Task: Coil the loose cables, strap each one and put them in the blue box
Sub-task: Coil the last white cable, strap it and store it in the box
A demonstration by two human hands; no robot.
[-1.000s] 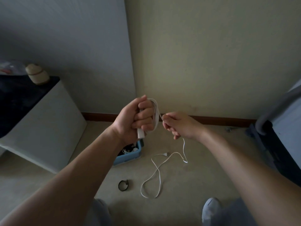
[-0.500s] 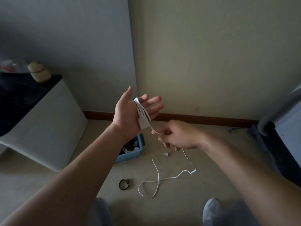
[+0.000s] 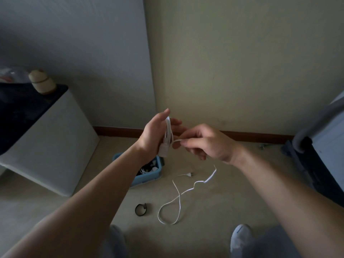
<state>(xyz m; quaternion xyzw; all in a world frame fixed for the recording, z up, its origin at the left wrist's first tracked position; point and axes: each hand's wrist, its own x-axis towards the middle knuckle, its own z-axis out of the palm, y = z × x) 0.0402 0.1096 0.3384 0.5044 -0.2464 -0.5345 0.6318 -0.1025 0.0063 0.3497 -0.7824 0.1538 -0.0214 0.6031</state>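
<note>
Though earlier lower, right hand [image 3: 206,144] beside cable [image 3: 168,132].

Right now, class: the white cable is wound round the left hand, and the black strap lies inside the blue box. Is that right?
No. The head view shows the black strap on the floor, apart from the blue box, not inside it. The white cable is indeed wound round the left hand.

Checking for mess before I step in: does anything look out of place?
Nothing spilled or damaged. The thin white cable is partly wound round the left hand; its tail sprawls in loops over the beige carpet, beside a loose black strap ring.
</note>
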